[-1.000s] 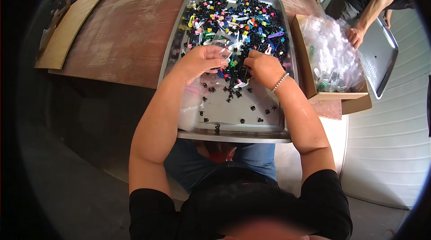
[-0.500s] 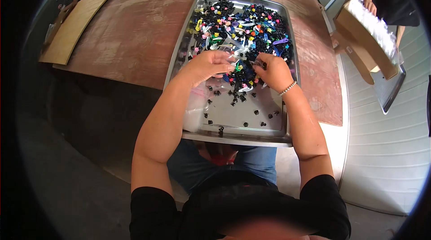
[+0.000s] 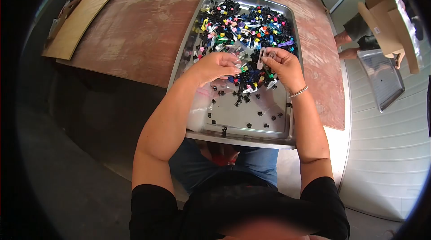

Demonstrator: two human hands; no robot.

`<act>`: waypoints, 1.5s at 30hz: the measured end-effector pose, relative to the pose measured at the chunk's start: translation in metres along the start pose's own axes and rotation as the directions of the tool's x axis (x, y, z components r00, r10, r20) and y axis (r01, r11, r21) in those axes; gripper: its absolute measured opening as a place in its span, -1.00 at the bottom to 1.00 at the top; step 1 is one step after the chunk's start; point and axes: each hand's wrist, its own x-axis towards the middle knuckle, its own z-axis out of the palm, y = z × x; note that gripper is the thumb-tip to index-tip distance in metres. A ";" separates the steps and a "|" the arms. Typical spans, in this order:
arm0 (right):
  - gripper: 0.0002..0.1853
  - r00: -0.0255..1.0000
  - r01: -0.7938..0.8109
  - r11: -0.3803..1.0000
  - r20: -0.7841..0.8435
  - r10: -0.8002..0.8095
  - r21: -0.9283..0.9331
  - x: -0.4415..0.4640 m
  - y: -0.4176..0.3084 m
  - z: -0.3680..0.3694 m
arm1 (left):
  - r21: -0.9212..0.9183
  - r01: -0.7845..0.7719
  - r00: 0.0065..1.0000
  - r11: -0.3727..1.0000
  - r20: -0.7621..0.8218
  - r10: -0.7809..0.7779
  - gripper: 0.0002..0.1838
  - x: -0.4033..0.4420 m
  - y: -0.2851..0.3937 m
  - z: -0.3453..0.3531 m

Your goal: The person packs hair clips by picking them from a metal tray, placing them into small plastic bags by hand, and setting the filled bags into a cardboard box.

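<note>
A large metal tray (image 3: 233, 140) holds a heap of small black clips (image 3: 229, 7) mixed with coloured ones. Over the heap's left part, my left hand (image 3: 216, 68) holds a small clear plastic bag (image 3: 241, 50) between thumb and fingers. My right hand (image 3: 287, 67), with a bead bracelet at the wrist, pinches a pale greyish-pink hair clip (image 3: 261, 58) just right of that bag. More clear bags (image 3: 198, 111) lie along the tray's left side below my left forearm. A purple clip (image 3: 285, 43) rests beyond my right fingers.
The tray stands on a worn reddish wooden table (image 3: 130, 29). At the right, another person carries a cardboard box (image 3: 386, 29) above a second tray (image 3: 381, 80). A plywood board (image 3: 83, 24) lies at the left, with a person behind it.
My right hand has risen from the heap and now shows the pale clip. The cardboard box has been lifted off the table's right side and tilted by the other person.
</note>
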 end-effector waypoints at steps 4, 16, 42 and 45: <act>-0.92 1.000 0.015 1.000 0.023 -0.016 0.010 0.002 0.003 -0.003 | 0.019 0.013 1.000 1.000 0.004 -0.013 -0.55 0.001 0.000 0.000; -0.86 0.989 0.133 0.988 0.070 -0.128 -0.073 0.001 -0.010 0.013 | -0.001 0.047 0.986 0.999 0.163 -0.046 -0.44 -0.002 0.006 0.007; -0.74 0.996 0.013 0.989 0.093 0.000 -0.144 0.007 0.001 0.015 | -0.261 0.037 0.962 0.965 0.270 0.036 -0.58 0.002 0.004 0.006; -0.73 0.979 -0.127 0.992 0.160 0.127 -0.007 0.007 0.001 0.010 | -0.260 0.035 0.968 0.965 0.250 0.032 -0.60 0.003 0.006 0.008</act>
